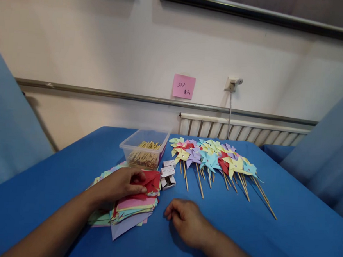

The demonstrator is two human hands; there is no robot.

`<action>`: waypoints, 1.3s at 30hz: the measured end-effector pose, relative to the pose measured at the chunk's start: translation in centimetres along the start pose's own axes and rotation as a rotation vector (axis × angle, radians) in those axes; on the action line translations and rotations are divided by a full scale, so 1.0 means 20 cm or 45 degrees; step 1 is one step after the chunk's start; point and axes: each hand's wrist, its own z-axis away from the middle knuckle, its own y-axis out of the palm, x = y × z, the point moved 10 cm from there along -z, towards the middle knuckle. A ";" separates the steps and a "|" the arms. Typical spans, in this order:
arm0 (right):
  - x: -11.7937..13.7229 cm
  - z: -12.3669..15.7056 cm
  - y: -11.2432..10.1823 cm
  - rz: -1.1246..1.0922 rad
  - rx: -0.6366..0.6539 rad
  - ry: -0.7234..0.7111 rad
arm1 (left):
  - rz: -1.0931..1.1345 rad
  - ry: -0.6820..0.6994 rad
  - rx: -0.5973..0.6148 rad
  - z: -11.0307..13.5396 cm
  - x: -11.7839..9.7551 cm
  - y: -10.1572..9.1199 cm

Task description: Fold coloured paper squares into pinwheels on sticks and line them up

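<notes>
My left hand (126, 183) lies over a pile of coloured paper sheets (134, 216), thumb and fingers closed at a red paper sheet (152, 180) on top. The sheets are pink, yellow, green, blue and lilac, stacked unevenly with cut slits showing in some. To the right, my right hand (187, 221) rests on the blue tablecloth with its fingers curled inward. Its fingertips are partly hidden, and I cannot see whether anything small is in them. Small white boxes (168, 171) stand between the pile and the pinwheels; the nearest is open with small dark things inside.
A clear plastic tub (123, 145) of wooden sticks (144, 154) stands behind the paper. Finished paper pinwheels (208, 160) on sticks lie in a group at the back right. Beyond the table are a wall rail (117, 95), a radiator (247, 130) and a pink note (184, 86).
</notes>
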 end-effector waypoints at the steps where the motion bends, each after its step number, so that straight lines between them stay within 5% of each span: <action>1: 0.00 0.00 0.00 0.004 0.002 0.003 | -0.003 0.007 0.000 0.00 -0.01 0.00; 5: 0.00 0.00 0.00 0.009 0.010 0.013 | -0.021 0.064 -0.136 0.00 -0.05 -0.05; 11: 0.01 0.00 0.00 -0.044 -0.001 -0.019 | -0.228 0.056 -0.788 0.13 -0.11 -0.29; 16: -0.05 -0.01 -0.06 -0.211 -0.199 0.097 | 0.160 0.058 -1.080 0.26 -0.16 -0.32; 19: -0.08 -0.01 -0.08 -0.430 -0.285 0.120 | 0.265 0.052 -1.037 0.25 -0.17 -0.26; 25: -0.08 -0.01 -0.02 -0.641 -0.166 0.102 | -0.010 0.083 -0.904 0.17 -0.16 -0.20; 30: -0.11 -0.01 -0.02 -0.882 -0.307 0.130 | 0.321 0.029 -0.854 0.16 -0.16 -0.16; 33: -0.12 -0.01 -0.06 -1.170 -0.427 0.135 | 0.759 0.037 -0.565 0.11 -0.23 -0.01; 36: -0.07 -0.04 -0.06 -1.372 -0.342 0.080 | 1.101 -0.033 -0.256 0.07 -0.27 0.17; 39: -0.07 -0.04 -0.08 -1.446 -0.332 0.109 | 1.126 -0.081 -0.029 0.07 -0.27 0.24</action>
